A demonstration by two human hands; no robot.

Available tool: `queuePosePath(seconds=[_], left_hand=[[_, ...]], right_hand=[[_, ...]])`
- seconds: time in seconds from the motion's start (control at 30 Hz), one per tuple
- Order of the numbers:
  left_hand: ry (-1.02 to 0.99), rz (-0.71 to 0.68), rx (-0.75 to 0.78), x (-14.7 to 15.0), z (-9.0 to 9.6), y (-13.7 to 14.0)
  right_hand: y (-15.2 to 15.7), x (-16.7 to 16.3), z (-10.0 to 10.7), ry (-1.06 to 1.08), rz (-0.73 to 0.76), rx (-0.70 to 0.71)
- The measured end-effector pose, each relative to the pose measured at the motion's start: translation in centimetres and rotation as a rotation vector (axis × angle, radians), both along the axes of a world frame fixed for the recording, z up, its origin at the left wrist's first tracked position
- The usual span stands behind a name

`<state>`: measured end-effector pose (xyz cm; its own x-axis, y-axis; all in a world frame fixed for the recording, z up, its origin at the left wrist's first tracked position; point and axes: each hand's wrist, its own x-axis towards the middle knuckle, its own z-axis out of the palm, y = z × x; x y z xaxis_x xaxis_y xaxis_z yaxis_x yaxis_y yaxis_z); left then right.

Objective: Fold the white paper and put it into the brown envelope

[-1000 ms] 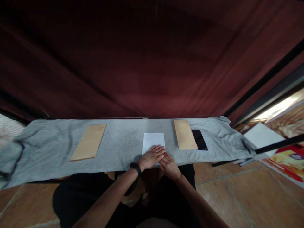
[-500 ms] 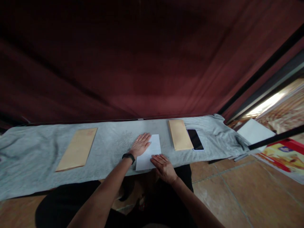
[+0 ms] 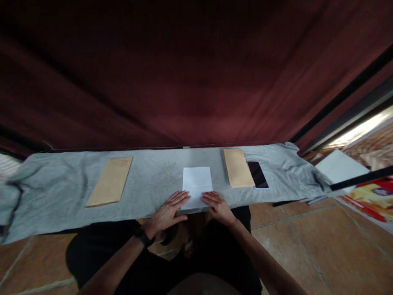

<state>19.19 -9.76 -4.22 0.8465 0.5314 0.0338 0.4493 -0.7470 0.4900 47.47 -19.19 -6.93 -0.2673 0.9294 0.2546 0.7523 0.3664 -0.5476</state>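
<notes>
A sheet of white paper (image 3: 197, 179) with a faint crease lies flat on the grey cloth, close to its near edge. The fingertips of my left hand (image 3: 169, 212) rest on the paper's lower left side, fingers stretched out and thumb apart. On the lower right side lie the outstretched fingers of my right hand (image 3: 218, 207). Neither hand grasps anything. To the left is a brown envelope (image 3: 111, 180). A second brown envelope (image 3: 238, 169) lies to the right of the paper, against a dark-screened phone (image 3: 258, 175).
The grey cloth (image 3: 153, 176) covers a long narrow surface before my knees. Behind it hangs a dark red curtain (image 3: 190, 90). At the right are a black bar (image 3: 362, 180), a white sheet (image 3: 340, 166) and a red and yellow box (image 3: 374, 200). Below is a tiled floor (image 3: 307, 241).
My left hand has drawn back from the paper's upper part to its lower left side. My right hand stays at the lower right. The view has shifted slightly.
</notes>
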Motion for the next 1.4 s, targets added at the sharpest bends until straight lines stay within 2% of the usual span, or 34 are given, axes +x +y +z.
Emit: queuePosePath(seconds=[0.07, 0.23, 0.37, 0.47, 0.67, 0.77, 0.87, 1.0, 1.1, 1.17, 1.23, 1.3, 1.37, 1.4], left_hand=[[-0.024, 0.044, 0.006, 0.1, -0.1, -0.8], [-0.211, 0.307, 0.022, 1.9, -1.3, -1.2], [-0.336, 0.383, -0.018, 2.5, -1.6, -1.4], [-0.406, 0.451, -0.07, 2.4, -1.6, -1.4], [-0.463, 0.558, -0.194, 3.0, -2.0, 0.4], [-0.5, 0.628, -0.257, 4.0, -1.8, 1.6], [-0.552, 0.706, -0.268, 5.3, -1.4, 2.5], [-0.627, 0.774, -0.27, 6.7, -0.9, 3.2], [-0.607, 0.723, -0.413, 6.5, -0.9, 3.2], [-0.536, 0.576, -0.489, 5.7, -1.1, 3.0], [-0.45, 0.367, -0.447, 4.5, -1.3, 2.7], [-0.381, 0.179, -0.331, 3.5, -1.6, 2.5], [-0.363, 0.101, -0.244, 2.9, -1.9, 2.4], [-0.37, 0.112, -0.227, 2.8, -2.0, 2.3]], right_hand=[[0.1, 0.0, 0.0, 0.025, -0.005, 0.013], [0.2, 0.3, 0.7, 0.098, -0.013, 0.01], [-0.2, 1.1, 1.5, 0.182, -0.086, -0.042], [-0.3, 1.6, 1.4, 0.204, -0.188, -0.061], [1.3, 1.6, 0.4, 0.183, -0.339, -0.07], [2.7, 1.3, 0.5, 0.252, -0.397, -0.117], [4.1, 1.0, 0.8, 0.312, -0.502, -0.163], [5.5, 0.5, 0.7, 0.342, -0.619, -0.131], [5.6, 0.6, 0.2, 0.394, -0.576, -0.101], [5.1, 0.9, -0.1, 0.406, -0.457, -0.103], [4.3, 1.5, -0.2, 0.359, -0.288, -0.094], [3.5, 2.1, -0.1, 0.265, -0.118, -0.063], [2.9, 2.4, 0.1, 0.177, -0.018, -0.027], [2.7, 2.5, 0.2, 0.147, 0.001, -0.018]])
